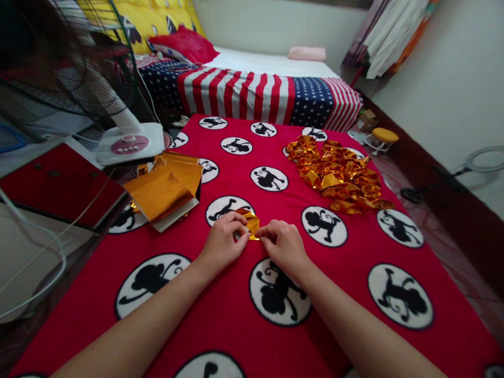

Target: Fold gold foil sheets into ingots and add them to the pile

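Note:
A small piece of gold foil paper lies on the red blanket printed with black monkeys in white circles. My left hand pinches its left side with curled fingers. My right hand pinches its lower right edge, fingers closed. Both hands meet over the paper in the middle of the blanket.
A stack of flat gold foil sheets lies to the left. A heap of folded gold pieces sits at the back right. A fan base, a red book and white cables are on the left. A bed with a flag cover stands behind.

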`<action>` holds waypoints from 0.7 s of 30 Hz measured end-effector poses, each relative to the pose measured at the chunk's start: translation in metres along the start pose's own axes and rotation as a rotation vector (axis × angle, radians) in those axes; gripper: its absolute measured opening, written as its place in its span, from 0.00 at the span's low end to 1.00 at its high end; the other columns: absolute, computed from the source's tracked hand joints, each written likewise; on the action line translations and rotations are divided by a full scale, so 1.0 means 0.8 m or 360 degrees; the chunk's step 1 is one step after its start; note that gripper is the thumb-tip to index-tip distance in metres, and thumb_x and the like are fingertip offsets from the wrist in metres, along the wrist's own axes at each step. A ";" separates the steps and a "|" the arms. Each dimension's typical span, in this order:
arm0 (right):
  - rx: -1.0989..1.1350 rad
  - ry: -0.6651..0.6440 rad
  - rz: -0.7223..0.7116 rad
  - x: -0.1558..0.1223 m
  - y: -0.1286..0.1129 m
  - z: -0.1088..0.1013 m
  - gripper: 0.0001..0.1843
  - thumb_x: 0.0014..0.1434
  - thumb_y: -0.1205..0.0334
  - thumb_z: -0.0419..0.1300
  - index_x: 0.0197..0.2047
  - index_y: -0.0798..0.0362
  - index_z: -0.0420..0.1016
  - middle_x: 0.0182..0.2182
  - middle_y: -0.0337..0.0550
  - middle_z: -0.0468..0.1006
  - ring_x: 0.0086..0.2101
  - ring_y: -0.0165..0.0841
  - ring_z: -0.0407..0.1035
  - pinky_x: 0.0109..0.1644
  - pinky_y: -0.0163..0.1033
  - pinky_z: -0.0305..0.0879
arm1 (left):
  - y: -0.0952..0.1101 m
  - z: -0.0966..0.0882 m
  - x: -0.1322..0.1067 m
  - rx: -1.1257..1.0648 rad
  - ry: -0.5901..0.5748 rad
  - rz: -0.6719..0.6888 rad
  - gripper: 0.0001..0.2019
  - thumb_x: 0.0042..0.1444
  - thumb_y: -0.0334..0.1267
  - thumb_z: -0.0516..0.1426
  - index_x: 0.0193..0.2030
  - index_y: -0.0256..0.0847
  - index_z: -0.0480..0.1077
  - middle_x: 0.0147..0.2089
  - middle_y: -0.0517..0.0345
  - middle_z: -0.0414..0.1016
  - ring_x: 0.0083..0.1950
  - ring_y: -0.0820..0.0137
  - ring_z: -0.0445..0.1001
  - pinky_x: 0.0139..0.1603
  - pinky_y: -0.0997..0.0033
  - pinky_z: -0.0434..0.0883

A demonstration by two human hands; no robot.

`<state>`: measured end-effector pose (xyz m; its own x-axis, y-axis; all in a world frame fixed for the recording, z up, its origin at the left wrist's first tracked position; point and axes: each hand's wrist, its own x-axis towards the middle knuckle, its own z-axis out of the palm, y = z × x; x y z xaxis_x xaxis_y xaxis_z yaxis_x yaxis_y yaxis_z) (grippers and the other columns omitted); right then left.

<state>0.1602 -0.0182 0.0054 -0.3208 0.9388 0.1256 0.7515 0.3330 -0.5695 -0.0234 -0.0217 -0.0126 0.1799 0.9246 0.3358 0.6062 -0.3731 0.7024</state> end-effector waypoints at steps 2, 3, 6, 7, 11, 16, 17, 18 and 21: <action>-0.0014 -0.0004 0.0002 0.000 -0.001 0.000 0.10 0.56 0.68 0.61 0.35 0.47 0.83 0.33 0.38 0.81 0.34 0.32 0.71 0.39 0.36 0.58 | 0.001 0.000 0.000 0.0012 0.0008 -0.0010 0.08 0.51 0.29 0.60 0.23 0.39 0.70 0.39 0.53 0.75 0.44 0.65 0.74 0.47 0.62 0.71; -0.0020 -0.0005 0.0005 0.000 -0.001 0.000 0.10 0.56 0.68 0.61 0.35 0.46 0.83 0.33 0.38 0.81 0.34 0.32 0.71 0.39 0.36 0.58 | 0.001 0.000 0.000 0.0018 0.0011 -0.0013 0.08 0.51 0.29 0.61 0.23 0.39 0.70 0.39 0.53 0.75 0.44 0.65 0.74 0.47 0.62 0.71; -0.0029 -0.0008 0.0013 -0.001 -0.002 -0.001 0.10 0.56 0.69 0.61 0.35 0.46 0.82 0.33 0.38 0.81 0.35 0.32 0.71 0.40 0.37 0.58 | 0.001 0.000 -0.001 0.0030 0.0024 -0.0015 0.08 0.51 0.29 0.61 0.23 0.39 0.69 0.39 0.53 0.74 0.44 0.65 0.73 0.47 0.62 0.71; -0.0025 -0.0008 0.0012 -0.001 -0.002 -0.001 0.10 0.56 0.69 0.61 0.36 0.47 0.82 0.33 0.38 0.81 0.35 0.32 0.71 0.40 0.37 0.58 | 0.001 0.000 -0.001 0.0032 0.0027 -0.0016 0.08 0.51 0.29 0.61 0.23 0.39 0.69 0.39 0.53 0.74 0.44 0.65 0.73 0.48 0.62 0.71; -0.0001 0.0004 0.0002 -0.001 -0.002 0.000 0.10 0.56 0.69 0.61 0.36 0.47 0.82 0.33 0.39 0.81 0.35 0.32 0.71 0.40 0.36 0.58 | 0.000 0.001 -0.002 0.0043 0.0027 -0.0024 0.08 0.51 0.28 0.61 0.23 0.39 0.68 0.39 0.53 0.73 0.44 0.64 0.73 0.48 0.61 0.70; -0.0005 0.0001 0.0005 -0.001 -0.003 0.000 0.09 0.56 0.69 0.61 0.35 0.48 0.82 0.33 0.39 0.80 0.34 0.32 0.70 0.40 0.36 0.58 | 0.001 0.001 -0.001 0.0071 0.0017 -0.0028 0.09 0.51 0.28 0.61 0.26 0.40 0.65 0.39 0.54 0.73 0.45 0.64 0.72 0.49 0.60 0.69; -0.0005 0.0003 0.0001 -0.001 -0.003 0.000 0.10 0.56 0.69 0.61 0.35 0.48 0.82 0.33 0.39 0.80 0.34 0.32 0.70 0.40 0.36 0.58 | 0.002 0.001 -0.001 0.0088 0.0015 -0.0035 0.08 0.51 0.28 0.61 0.28 0.40 0.64 0.39 0.54 0.73 0.44 0.63 0.71 0.48 0.60 0.69; -0.0006 0.0004 -0.0003 -0.001 -0.003 0.000 0.10 0.56 0.69 0.61 0.35 0.48 0.82 0.32 0.39 0.80 0.34 0.32 0.70 0.40 0.36 0.58 | 0.002 0.001 -0.001 0.0111 0.0012 -0.0045 0.08 0.51 0.28 0.61 0.29 0.40 0.65 0.38 0.55 0.72 0.44 0.63 0.71 0.47 0.60 0.69; -0.0017 0.0004 -0.0005 -0.002 -0.003 0.000 0.09 0.57 0.69 0.61 0.36 0.48 0.82 0.33 0.39 0.80 0.34 0.32 0.70 0.40 0.36 0.58 | 0.004 0.000 -0.001 0.0157 -0.0011 -0.0067 0.07 0.51 0.28 0.62 0.34 0.40 0.68 0.38 0.56 0.72 0.43 0.63 0.71 0.47 0.60 0.69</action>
<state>0.1590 -0.0202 0.0064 -0.3217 0.9380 0.1292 0.7568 0.3367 -0.5603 -0.0215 -0.0237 -0.0109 0.1580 0.9399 0.3027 0.6867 -0.3249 0.6503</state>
